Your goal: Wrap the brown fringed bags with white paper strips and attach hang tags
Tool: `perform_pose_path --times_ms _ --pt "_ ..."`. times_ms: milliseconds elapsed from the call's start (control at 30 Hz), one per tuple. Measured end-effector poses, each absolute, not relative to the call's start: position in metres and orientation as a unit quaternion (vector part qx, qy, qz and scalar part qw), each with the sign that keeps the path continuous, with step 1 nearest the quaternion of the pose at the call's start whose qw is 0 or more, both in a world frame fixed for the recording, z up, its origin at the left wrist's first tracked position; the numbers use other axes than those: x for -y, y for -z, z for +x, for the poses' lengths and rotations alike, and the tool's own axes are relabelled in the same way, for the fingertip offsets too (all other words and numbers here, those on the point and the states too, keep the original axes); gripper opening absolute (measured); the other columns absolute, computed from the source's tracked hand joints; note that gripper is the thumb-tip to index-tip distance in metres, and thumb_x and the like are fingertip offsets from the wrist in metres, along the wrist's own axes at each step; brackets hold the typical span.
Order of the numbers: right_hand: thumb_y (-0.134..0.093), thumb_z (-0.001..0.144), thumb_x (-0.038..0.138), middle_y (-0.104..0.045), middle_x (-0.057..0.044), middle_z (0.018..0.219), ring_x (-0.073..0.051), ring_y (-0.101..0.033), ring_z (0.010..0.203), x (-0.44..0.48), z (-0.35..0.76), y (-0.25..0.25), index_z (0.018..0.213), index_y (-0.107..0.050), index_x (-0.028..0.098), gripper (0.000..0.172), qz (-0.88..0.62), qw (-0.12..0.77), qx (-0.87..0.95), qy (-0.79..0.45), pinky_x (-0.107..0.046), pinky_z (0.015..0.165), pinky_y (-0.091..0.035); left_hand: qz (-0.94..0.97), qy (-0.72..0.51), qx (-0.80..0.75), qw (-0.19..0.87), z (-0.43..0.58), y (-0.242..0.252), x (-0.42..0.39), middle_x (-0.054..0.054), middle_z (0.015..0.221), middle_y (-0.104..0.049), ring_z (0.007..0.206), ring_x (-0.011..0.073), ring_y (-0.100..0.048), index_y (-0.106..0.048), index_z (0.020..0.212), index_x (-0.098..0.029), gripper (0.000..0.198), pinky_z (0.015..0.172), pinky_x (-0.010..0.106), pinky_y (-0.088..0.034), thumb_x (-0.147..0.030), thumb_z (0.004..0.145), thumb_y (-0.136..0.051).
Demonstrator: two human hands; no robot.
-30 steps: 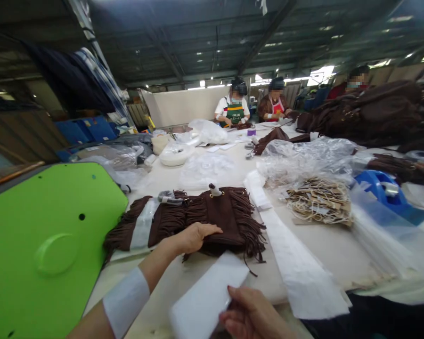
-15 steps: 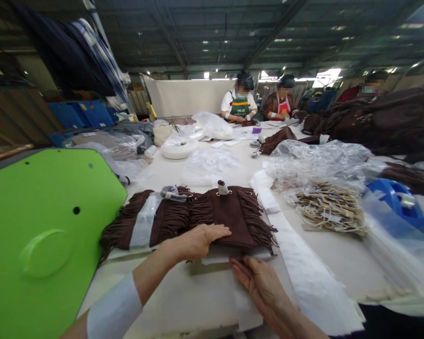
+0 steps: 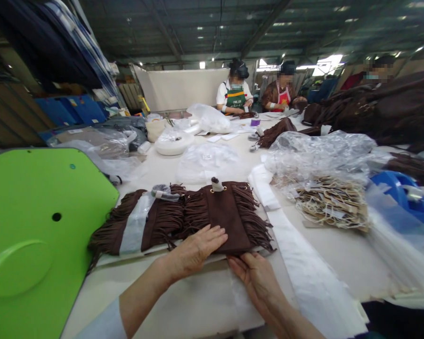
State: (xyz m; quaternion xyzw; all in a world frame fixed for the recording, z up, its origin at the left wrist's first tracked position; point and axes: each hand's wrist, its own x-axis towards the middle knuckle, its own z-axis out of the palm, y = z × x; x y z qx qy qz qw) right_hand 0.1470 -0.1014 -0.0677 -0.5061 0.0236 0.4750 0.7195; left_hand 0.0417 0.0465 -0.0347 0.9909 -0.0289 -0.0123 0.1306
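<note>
A dark brown fringed bag (image 3: pixel 226 221) lies flat on white sheets, its small wrapped top tab pointing away from me. My left hand (image 3: pixel 198 247) rests on its lower left front, fingers stretched out. At the bag's bottom edge my right hand (image 3: pixel 256 273) has its fingers closed on the rim, the fingertips partly hidden. A second brown fringed bag (image 3: pixel 149 235) adjoins it on the left, with a translucent wrap (image 3: pixel 136 225) over its middle and a grey wrapped ring (image 3: pixel 165 192) on top.
A lime-green panel (image 3: pixel 45 207) stands close at left. White sheets (image 3: pixel 305 263), tags with strings (image 3: pixel 334 205), clear plastic (image 3: pixel 321 153) and a blue tape dispenser (image 3: pixel 401 193) lie right. Behind are a white roll (image 3: pixel 173 145), brown bags (image 3: pixel 381 115) and several co-workers (image 3: pixel 236 96).
My left hand has settled flatter onto the bag. My right hand has come up to the bag's bottom edge and now touches it. The whole view has shifted slightly.
</note>
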Motion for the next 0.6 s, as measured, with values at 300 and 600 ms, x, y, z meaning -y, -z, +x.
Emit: perform_pose_path --times_ms 300,600 --pt "-0.072 0.058 0.040 -0.066 -0.003 0.066 -0.013 -0.061 0.054 0.124 0.159 0.057 0.070 -0.058 0.016 0.030 -0.536 0.631 0.076 -0.555 -0.022 0.051 -0.048 0.998 -0.064 -0.011 0.011 0.038 0.042 -0.018 0.019 0.136 -0.043 0.127 0.0309 -0.038 -0.034 0.135 -0.016 0.054 0.102 0.054 -0.034 -0.020 0.084 -0.050" --pt "-0.055 0.081 0.029 -0.065 -0.004 0.080 -0.015 -0.060 0.071 0.135 0.196 0.038 0.089 -0.064 0.023 0.013 -0.678 0.552 0.466 -0.136 -0.023 0.064 -0.047 0.989 -0.127 0.013 -0.079 0.036 0.059 -0.016 0.023 0.132 -0.046 0.125 0.0350 -0.040 -0.037 0.133 -0.012 0.056 0.095 0.058 -0.040 -0.009 0.078 -0.044"
